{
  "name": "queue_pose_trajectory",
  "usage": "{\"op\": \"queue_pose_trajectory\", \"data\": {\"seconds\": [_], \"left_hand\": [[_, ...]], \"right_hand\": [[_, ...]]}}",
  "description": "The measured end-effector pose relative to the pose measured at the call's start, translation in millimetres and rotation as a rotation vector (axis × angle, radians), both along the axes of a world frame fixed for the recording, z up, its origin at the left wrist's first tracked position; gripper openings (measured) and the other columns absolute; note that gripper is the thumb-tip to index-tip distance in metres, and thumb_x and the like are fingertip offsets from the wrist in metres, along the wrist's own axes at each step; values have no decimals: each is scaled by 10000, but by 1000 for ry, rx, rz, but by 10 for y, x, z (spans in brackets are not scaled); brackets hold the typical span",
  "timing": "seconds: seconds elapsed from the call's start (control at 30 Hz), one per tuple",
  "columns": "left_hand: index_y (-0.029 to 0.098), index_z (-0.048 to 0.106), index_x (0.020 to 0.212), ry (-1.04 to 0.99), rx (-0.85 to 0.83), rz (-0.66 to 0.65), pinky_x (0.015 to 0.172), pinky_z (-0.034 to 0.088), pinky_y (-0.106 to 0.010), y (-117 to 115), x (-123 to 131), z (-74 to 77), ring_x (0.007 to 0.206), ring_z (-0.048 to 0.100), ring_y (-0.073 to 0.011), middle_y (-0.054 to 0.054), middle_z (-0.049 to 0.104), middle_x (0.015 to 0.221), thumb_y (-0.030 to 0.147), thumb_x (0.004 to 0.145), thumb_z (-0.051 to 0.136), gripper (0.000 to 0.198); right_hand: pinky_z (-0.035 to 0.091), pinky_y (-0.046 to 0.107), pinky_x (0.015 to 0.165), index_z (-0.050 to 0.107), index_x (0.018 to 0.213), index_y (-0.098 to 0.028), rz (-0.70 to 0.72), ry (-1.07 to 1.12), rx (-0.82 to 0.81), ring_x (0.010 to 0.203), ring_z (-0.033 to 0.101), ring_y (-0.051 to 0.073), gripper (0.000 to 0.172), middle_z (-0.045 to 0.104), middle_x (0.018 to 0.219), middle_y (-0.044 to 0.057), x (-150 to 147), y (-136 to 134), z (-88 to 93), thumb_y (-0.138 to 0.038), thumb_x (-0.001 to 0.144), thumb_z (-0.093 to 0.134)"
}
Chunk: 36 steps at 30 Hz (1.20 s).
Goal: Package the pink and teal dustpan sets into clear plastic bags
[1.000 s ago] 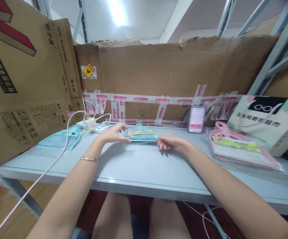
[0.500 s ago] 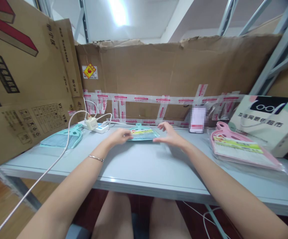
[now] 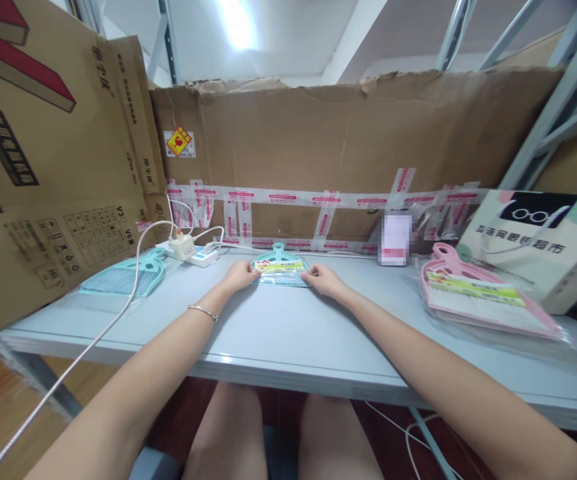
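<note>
Between my hands a turquoise mini dustpan and brush set [image 3: 279, 275] lies on the table, handle pointing away from me, with a yellow-green label across it and clear wrapping. My left hand [image 3: 241, 275] pinches its left edge. On the opposite edge, the fingers of my right hand [image 3: 324, 279] are closed in a pinch. Farther left rests another turquoise dustpan set [image 3: 128, 275], partly crossed by a white cable. A pink dustpan set [image 3: 486, 293] in a clear bag lies to the right of my right arm.
A power strip [image 3: 202, 256] with a plugged-in adapter and white cables [image 3: 113, 320] sits back left. Cardboard boxes [image 3: 288, 147] wall the table's back and left. A phone [image 3: 395, 240] leans at the back, beside a white glasses-shop bag [image 3: 528, 240]. The table's front edge [image 3: 298, 375] is above my knees.
My right hand has moved in from the right and closed on the set's right edge. The turquoise set now lies straighter and a bit nearer me, its handle more visible.
</note>
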<state>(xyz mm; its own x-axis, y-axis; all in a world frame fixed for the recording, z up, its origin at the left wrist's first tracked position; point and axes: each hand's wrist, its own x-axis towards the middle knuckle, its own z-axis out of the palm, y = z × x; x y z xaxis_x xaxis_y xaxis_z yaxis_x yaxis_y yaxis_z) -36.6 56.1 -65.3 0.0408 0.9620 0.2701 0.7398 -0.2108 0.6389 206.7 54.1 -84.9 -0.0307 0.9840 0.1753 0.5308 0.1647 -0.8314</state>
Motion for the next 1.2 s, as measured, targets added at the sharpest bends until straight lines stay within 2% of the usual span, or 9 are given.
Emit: {"op": "queue_pose_trajectory", "data": {"seconds": [0.17, 0.23, 0.33, 0.43, 0.53, 0.6, 0.73, 0.97, 1.2], "left_hand": [[201, 420, 658, -170, -22, 53, 627, 360, -253, 12, 48, -30, 690, 498, -157, 22, 497, 648, 230, 622, 654, 239], [202, 417, 778, -269, -41, 59, 608, 368, -249, 1, 59, -25, 677, 504, -139, 12, 531, 746, 216, 621, 669, 297], [182, 423, 905, -412, -126, 25, 564, 385, -250, -29, 47, 20, 621, 509, -116, -23, 561, 812, 220, 649, 659, 350], [138, 494, 865, -513, -231, -96, 555, 399, -246, -76, 0, 109, 599, 525, -108, -43, 588, 766, 187, 625, 673, 304], [132, 532, 797, -578, -278, -206, 546, 390, -229, -124, -48, 197, 601, 531, -97, -29, 598, 749, 143, 556, 701, 294], [147, 518, 786, -612, -284, -223, 538, 380, -223, -145, -63, 231, 605, 533, -96, -6, 586, 734, 135, 527, 708, 321], [176, 465, 761, -647, -305, -217, 544, 378, -219, -170, -63, 256, 622, 539, -100, 43, 539, 684, 138, 473, 733, 395], [180, 447, 753, -624, -324, -242, 531, 372, -200, -216, -64, 287, 611, 523, -84, 59, 520, 671, 165, 471, 746, 411], [166, 454, 756, -532, -305, -260, 519, 382, -217, -173, -64, 190, 562, 517, -88, 30, 546, 674, 167, 531, 724, 352]], "right_hand": [[415, 241, 534, 437, 958, -222, -28, 248, -122, 531, 477, 124, 414, 504, 610, -55, 8, 32, -5, -236, 615, 669], [441, 253, 544, 467, 952, -203, 12, 338, -172, 543, 514, 132, 385, 539, 623, -32, 21, 6, 30, -198, 615, 655], [479, 264, 629, 538, 842, -163, 119, 430, -227, 630, 581, 147, 240, 605, 659, 17, 31, -78, 112, -136, 619, 621], [486, 257, 652, 558, 800, -152, 210, 467, -266, 666, 605, 149, 205, 639, 687, 36, 45, -178, 196, -89, 611, 607], [457, 219, 560, 530, 880, -188, 221, 469, -269, 634, 594, 126, 342, 635, 712, -7, 66, -243, 253, -47, 579, 610], [413, 190, 497, 508, 907, -211, 211, 457, -267, 605, 578, 110, 401, 615, 696, -37, 77, -263, 275, -29, 565, 607], [374, 173, 468, 499, 886, -216, 219, 430, -294, 604, 571, 100, 386, 613, 711, -39, 87, -281, 301, -32, 562, 601], [409, 180, 518, 480, 903, -232, 237, 402, -307, 664, 592, 109, 406, 623, 760, -37, 89, -299, 322, -60, 557, 606], [393, 195, 494, 495, 904, -207, 219, 301, -283, 611, 555, 112, 378, 595, 717, -22, 105, -269, 283, -53, 572, 592]]}}
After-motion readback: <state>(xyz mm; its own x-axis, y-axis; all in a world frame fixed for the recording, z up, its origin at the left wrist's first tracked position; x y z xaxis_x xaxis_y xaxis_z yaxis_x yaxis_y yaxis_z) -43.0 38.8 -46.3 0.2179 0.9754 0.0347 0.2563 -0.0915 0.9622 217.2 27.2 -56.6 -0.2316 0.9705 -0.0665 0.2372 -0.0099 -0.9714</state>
